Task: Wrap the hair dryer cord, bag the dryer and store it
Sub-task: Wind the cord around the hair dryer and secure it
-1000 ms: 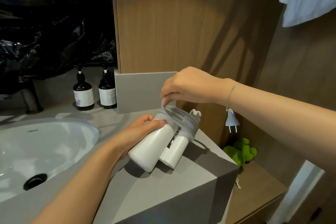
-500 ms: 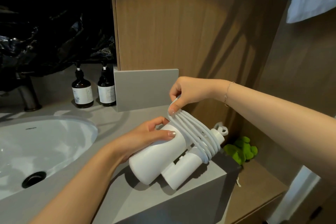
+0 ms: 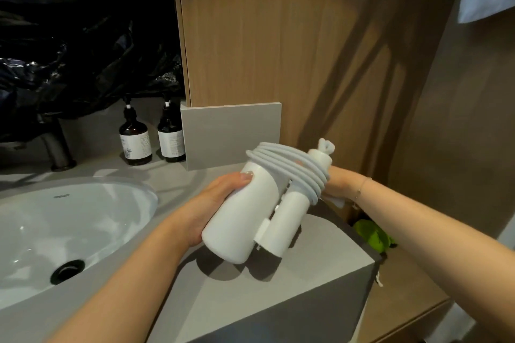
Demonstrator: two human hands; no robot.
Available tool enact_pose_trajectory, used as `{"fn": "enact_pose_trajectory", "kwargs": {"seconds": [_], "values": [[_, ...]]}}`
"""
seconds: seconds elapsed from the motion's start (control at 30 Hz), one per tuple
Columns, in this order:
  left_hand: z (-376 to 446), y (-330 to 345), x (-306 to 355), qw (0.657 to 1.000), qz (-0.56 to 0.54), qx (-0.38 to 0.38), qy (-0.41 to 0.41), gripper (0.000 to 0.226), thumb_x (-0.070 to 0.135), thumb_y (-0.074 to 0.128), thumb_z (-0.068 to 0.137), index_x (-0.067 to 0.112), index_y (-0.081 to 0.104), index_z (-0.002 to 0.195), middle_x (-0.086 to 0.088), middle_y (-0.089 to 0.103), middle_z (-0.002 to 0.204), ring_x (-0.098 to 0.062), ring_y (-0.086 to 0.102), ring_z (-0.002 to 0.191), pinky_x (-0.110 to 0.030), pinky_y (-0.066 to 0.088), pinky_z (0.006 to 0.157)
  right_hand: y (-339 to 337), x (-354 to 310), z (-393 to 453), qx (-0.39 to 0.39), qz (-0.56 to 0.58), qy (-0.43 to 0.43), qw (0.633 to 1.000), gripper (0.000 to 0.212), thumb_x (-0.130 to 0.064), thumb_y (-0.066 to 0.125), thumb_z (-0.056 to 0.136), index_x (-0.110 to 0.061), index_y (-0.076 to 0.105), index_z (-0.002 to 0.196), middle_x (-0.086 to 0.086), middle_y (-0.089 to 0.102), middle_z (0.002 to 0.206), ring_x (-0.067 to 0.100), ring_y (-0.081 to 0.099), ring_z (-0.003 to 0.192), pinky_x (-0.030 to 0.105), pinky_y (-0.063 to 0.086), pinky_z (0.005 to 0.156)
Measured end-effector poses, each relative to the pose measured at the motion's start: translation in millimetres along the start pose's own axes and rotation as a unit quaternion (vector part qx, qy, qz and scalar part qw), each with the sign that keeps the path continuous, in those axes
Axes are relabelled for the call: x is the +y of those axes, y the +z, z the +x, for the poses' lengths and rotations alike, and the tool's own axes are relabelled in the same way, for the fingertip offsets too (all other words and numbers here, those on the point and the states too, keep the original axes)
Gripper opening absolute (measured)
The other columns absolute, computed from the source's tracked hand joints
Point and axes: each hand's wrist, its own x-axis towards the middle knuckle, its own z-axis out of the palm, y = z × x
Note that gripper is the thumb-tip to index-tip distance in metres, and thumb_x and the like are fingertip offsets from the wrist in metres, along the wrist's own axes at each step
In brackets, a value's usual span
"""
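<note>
Left hand (image 3: 217, 203) grips the hair dryer (image 3: 242, 217) barrel, axis tilted up-right; right hand (image 3: 338, 184), mostly hidden behind the cord (image 3: 289, 167) coils, grip indeterminate, probably holding cord.

The right hand (image 3: 338, 184) dropped from above the hair dryer (image 3: 245, 217) to behind it, carrying the cord (image 3: 289, 164) round for another loop.

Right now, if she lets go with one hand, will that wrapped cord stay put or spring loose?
The cord looks springy: its loops sit in loose, rounded coils, so they would likely slacken. The hair dryer body is smooth and glossy, so coils may slide. The left hand grips only the barrel, not the cord.
</note>
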Motion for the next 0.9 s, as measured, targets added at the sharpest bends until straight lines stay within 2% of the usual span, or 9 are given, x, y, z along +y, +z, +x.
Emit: {"fn": "enact_pose_trajectory", "kwargs": {"seconds": [0.03,0.1,0.2,0.33,0.4,0.53,0.67,0.77,0.9], "values": [[-0.4,0.4,1.8,1.0,-0.013,0.013,0.0,0.054,0.043,0.074,0.067,0.009,0.064,0.108,-0.008,0.074,0.078,-0.019,0.07,0.065,-0.027,0.056,0.056,3.8,8.7,2.3,0.007,0.004,0.013,1.0,0.031,0.006,0.047,0.095,-0.013,0.047,0.07,-0.004,0.058,0.061,0.005,0.056,0.061,0.011,0.048,0.058],[2.9,-4.5,3.4,0.998,-0.039,0.04,0.006,0.055,0.048,0.061,0.069,0.01,0.063,0.109,-0.008,0.074,0.077,-0.019,0.07,0.063,-0.029,0.056,0.054,12.2,19.9,7.0,0.037,-0.013,0.025,0.999,0.018,-0.014,0.055,0.096,-0.006,0.059,0.08,0.021,0.055,0.074,0.025,0.051,0.067,0.027,0.048,0.062],[5.2,-12.2,5.2,0.993,-0.065,0.092,0.018,0.044,0.051,0.057,0.081,0.015,0.064,0.107,-0.007,0.074,0.08,-0.02,0.07,0.067,-0.031,0.056,0.059,23.6,24.6,9.0,0.052,-0.017,0.026,0.998,0.037,-0.048,0.056,0.088,-0.015,0.073,0.088,0.027,0.061,0.081,0.022,0.047,0.056,0.027,0.042,0.055],[7.7,-20.5,4.7,0.988,-0.048,0.144,0.023,0.054,0.052,0.062,0.078,0.017,0.06,0.119,-0.013,0.072,0.099,-0.026,0.068,0.082,-0.038,0.056,0.068,26.3,18.9,11.5,0.102,-0.077,0.008,0.992,0.021,-0.038,0.057,0.092,-0.023,0.072,0.089,0.007,0.064,0.073,0.017,0.053,0.058,0.024,0.042,0.055],[8.4,-23.1,3.8,0.986,-0.045,0.16,0.028,0.048,0.05,0.061,0.084,0.018,0.06,0.119,-0.013,0.07,0.1,-0.026,0.067,0.081,-0.037,0.056,0.066,24.4,17.6,11.7,0.132,-0.107,-0.002,0.986,0.016,-0.036,0.059,0.092,-0.025,0.07,0.092,-0.001,0.064,0.073,0.016,0.057,0.063,0.021,0.044,0.056],[12.6,-27.9,1.2,0.983,-0.011,0.178,0.037,0.052,0.053,0.069,0.077,0.02,0.06,0.116,-0.013,0.071,0.101,-0.025,0.069,0.079,-0.037,0.055,0.06,18.8,17.5,5.1,0.173,-0.068,0.013,0.982,0.018,-0.035,0.063,0.09,-0.02,0.072,0.092,0.0,0.064,0.075,0.013,0.054,0.054,0.013,0.04,0.044],[17.8,-24.3,-0.2,0.971,0.042,0.227,0.06,0.063,0.051,0.072,0.068,0.024,0.055,0.123,-0.006,0.071,0.1,-0.021,0.071,0.075,-0.034,0.055,0.059,20.8,17.4,2.6,0.226,0.057,-0.005,0.972,0.011,-0.029,0.068,0.088,-0.02,0.068,0.095,0.002,0.065,0.07,0.013,0.053,0.044,0.021,0.049,0.045],[19.7,-21.8,1.1,0.959,0.077,0.25,0.109,0.057,0.036,0.073,0.084,0.03,0.045,0.133,0.002,0.07,0.096,-0.013,0.071,0.072,-0.029,0.055,0.055,26.3,15.5,2.1,0.25,0.193,-0.008,0.949,0.013,-0.02,0.07,0.086,-0.015,0.064,0.097,0.008,0.066,0.076,0.017,0.059,0.052,0.024,0.055,0.05],[20.5,-21.1,-0.5,0.934,0.141,0.265,0.194,0.068,0.023,0.075,0.082,0.041,0.039,0.137,0.002,0.07,0.1,-0.012,0.069,0.084,-0.021,0.054,0.059,36.9,12.8,9.6,0.235,0.292,-0.02,0.927,0.019,-0.014,0.073,0.083,-0.016,0.066,0.101,0.006,0.069,0.083,0.014,0.067,0.062,0.024,0.058,0.061]]}}
